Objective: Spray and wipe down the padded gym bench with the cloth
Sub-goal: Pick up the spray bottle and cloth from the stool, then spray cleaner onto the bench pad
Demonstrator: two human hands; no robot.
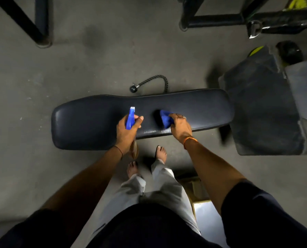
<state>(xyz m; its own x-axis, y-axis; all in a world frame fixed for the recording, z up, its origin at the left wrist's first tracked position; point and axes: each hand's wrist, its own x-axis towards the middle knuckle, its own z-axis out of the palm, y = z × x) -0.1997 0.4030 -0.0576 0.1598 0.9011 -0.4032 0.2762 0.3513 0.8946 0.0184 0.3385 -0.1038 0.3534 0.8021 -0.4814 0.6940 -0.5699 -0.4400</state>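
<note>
My left hand (pixel 129 130) is wrapped round the blue spray bottle (pixel 130 117), held over the middle of the gym bench (pixel 84 122). My right hand (pixel 180 126) grips the bunched blue cloth (pixel 164 118), down at the pad just right of the bottle; can't tell if it's in firm contact. The hands are near, not touching. The bench lies crosswise ahead of my bare feet (pixel 160 153).

Risks:
- The balled cloth wipes a narrow strip, so I'd likely miss the ends.
- Overspray past the pad edge wets the floor (pixel 41 83), and I could slip barefoot.
</note>
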